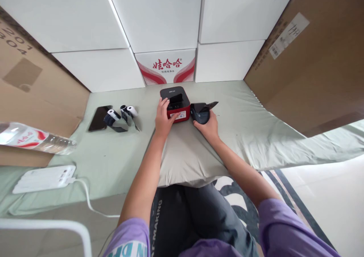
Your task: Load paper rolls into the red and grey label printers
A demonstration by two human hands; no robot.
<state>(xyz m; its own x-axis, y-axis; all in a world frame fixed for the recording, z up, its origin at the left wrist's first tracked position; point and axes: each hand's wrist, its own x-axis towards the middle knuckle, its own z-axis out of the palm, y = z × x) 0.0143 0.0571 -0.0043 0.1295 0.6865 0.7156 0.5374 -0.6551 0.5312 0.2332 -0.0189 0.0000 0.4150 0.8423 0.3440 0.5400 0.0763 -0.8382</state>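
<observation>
Nearest, at left, a white power bank (44, 178) with its cable lies on the green sheet (113, 154); a water bottle (34, 139) lies just beyond it. At centre, a grey pillow (184, 154) supports both forearms. The left hand (163, 118) rests on the red-and-black printer (175, 103), fingers spread apart across its near top edge. The right hand (207, 126) cups the dark handheld device (201, 112), fingers curled around its near side. The two units stand just beside each other. Farther left lie paper rolls (122, 116) and a phone (98, 117). White boxes (159, 18) line the far side.
</observation>
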